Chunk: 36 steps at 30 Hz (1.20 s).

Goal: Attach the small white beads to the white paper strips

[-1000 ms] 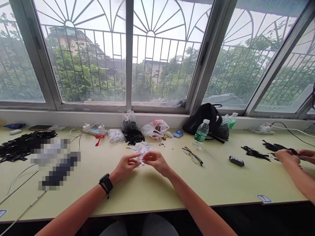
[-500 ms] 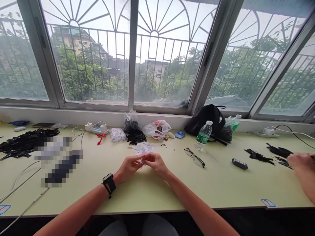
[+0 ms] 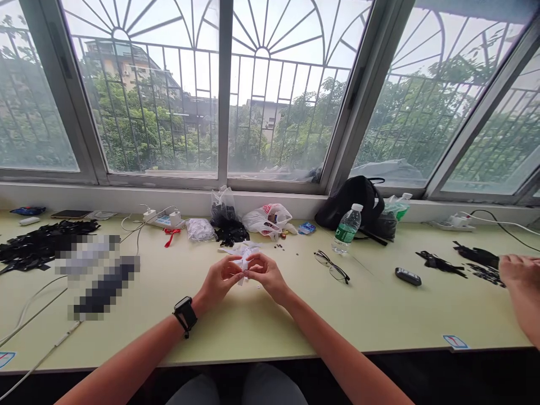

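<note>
My left hand (image 3: 219, 280), below a black wristwatch (image 3: 184, 314), pinches a small white strip (image 3: 241, 281) between thumb and finger. Meeting it fingertip to fingertip, my right hand (image 3: 269, 278) grips the same strip. Most of the strip is hidden by my fingers, and whether it is cloth or plastic I cannot tell. Just beyond my hands lies a loose heap of white strips (image 3: 230, 250). Behind the heap is a bunch of black strips (image 3: 232, 234), spilling from a clear plastic bag (image 3: 223, 197).
Along the back stand a white carrier bag (image 3: 257, 223), a water bottle (image 3: 346, 232) and a black bag (image 3: 348, 205). Glasses (image 3: 332, 266) and a black key fob (image 3: 408, 276) lie to the right. A co-worker's hand (image 3: 521, 275) is at the far right beside black strips (image 3: 441, 262). Cables cross the left.
My fingers have bent and arched more around the white strip, with the fingertips still together. The co-worker's hand has shifted slightly right, uncovering more small black pieces. The view has moved a little.
</note>
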Each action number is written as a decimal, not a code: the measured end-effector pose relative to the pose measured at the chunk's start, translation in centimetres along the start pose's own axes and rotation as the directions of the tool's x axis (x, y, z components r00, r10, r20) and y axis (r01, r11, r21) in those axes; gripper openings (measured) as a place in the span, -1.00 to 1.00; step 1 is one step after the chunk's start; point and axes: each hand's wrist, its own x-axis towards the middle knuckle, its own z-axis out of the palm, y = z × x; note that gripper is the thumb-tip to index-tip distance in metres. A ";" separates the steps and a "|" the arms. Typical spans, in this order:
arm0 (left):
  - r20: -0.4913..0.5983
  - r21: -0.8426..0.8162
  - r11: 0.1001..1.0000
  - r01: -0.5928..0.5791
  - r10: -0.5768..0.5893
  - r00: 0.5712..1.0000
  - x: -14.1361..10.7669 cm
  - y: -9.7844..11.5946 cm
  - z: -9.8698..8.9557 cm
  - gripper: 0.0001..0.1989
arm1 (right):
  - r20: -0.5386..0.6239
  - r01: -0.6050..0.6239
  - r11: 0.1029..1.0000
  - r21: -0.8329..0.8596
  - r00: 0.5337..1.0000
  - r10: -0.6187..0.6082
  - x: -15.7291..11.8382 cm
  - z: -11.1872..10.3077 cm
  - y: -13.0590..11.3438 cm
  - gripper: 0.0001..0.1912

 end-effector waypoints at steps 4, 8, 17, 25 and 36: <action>0.040 0.022 0.999 -0.027 0.026 0.999 -0.3 0.6 0.0 -0.62 | 0.026 -0.050 0.998 0.049 0.998 0.049 0.0 -0.2 -0.1 -0.50; 0.032 0.064 0.997 -0.038 0.036 0.999 -0.4 0.9 0.2 -0.69 | 0.067 -0.135 0.986 0.099 0.989 0.129 -0.2 -0.4 -0.3 -0.42; 0.066 0.428 0.881 -0.201 0.192 0.979 -0.9 1.1 0.0 -0.97 | 0.137 -0.180 0.983 0.046 0.976 0.172 -0.3 -0.4 -0.8 -0.48; 0.539 0.772 0.236 -0.591 0.251 0.804 -1.7 1.9 -0.3 -0.76 | 0.159 -0.018 0.975 -0.223 0.986 0.054 -1.6 -1.0 -1.0 -0.42; 0.618 0.782 0.140 -0.608 -0.038 0.786 -4.7 4.2 1.7 -0.84 | 0.304 0.264 0.644 -0.718 0.951 -0.052 -7.1 -0.8 -2.2 -0.81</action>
